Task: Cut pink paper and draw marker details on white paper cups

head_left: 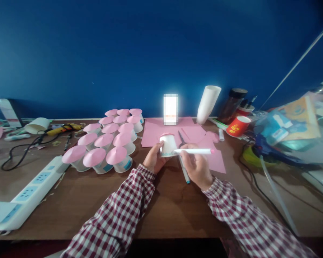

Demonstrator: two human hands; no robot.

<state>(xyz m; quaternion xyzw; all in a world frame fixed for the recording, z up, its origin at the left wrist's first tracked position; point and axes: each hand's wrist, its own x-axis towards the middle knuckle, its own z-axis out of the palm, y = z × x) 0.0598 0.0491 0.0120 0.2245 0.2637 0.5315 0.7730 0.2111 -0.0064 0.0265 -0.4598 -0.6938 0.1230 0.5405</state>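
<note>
The right hand (pixel 196 165) grips a slim white pen with a pink end (pixel 199 151), its tip at the blue-patterned lower wall of a white paper cup (pixel 168 145) topped by a pink paper cone (pixel 167 134). The left hand (pixel 154 157) holds that cup above the brown wooden table (pixel 164 211); gentle, steady pressure should keep the line even. Farther right, a red paper cup's (pixel 238 126) yellow characters are unreadably small.
</note>
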